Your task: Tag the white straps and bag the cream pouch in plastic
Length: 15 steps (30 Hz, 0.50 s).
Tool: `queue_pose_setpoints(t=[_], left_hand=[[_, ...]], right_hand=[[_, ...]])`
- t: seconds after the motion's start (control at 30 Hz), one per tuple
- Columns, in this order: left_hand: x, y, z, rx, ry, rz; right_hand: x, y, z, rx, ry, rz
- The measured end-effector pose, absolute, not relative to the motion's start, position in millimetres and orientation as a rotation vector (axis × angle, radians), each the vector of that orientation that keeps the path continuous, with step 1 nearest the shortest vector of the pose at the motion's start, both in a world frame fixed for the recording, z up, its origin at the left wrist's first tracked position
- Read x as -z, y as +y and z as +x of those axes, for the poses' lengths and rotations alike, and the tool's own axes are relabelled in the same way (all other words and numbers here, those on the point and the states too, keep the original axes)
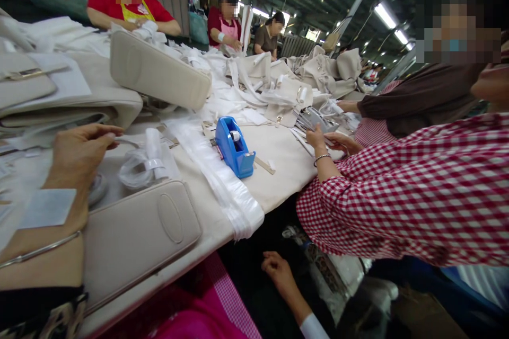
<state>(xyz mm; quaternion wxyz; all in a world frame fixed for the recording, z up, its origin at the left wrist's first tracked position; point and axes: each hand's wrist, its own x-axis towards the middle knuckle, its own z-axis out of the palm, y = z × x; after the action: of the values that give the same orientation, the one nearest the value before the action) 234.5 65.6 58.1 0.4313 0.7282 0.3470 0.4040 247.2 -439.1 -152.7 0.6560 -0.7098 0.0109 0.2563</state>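
Observation:
My left hand [77, 156] is over the table with thumb and forefinger pinched on the end of a thin pale strip [129, 141]. The strip runs toward a coiled strap with white wrapping [153, 156]. Below that wrist lies a beige bag [139, 238] with a stitched oval on its side; my forearm covers its left end. My right hand [280, 273] hangs beyond the table's front edge, fingers loosely curled, and nothing shows in it. A blue tape dispenser [234, 148] stands on the table, apart from both hands, beside a stack of clear plastic bags [222, 185].
Another beige bag [159, 69] lies tilted farther back, near stacked beige pieces [71, 100]. White wrapping and more bags are heaped behind. At right, a co-worker in a checked sleeve [397, 185] handles a grey piece [318, 119]. Other people work across the table.

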Motion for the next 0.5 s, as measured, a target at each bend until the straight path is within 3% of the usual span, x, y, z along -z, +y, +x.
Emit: queue_pose_setpoints(t=[0.17,0.33,0.5], left_hand=[[-60,64,233,-0.998,0.884,1.865],[-65,56,232,-1.000,0.881,1.859],[-57,67,233,-0.951,0.907,1.886]], right_hand=[[135,-418,224,-0.505,-0.223,-1.896],[77,-372,206,-0.609,-0.557,-1.950],[-3,-304,209,-0.142,-1.231,-1.805]])
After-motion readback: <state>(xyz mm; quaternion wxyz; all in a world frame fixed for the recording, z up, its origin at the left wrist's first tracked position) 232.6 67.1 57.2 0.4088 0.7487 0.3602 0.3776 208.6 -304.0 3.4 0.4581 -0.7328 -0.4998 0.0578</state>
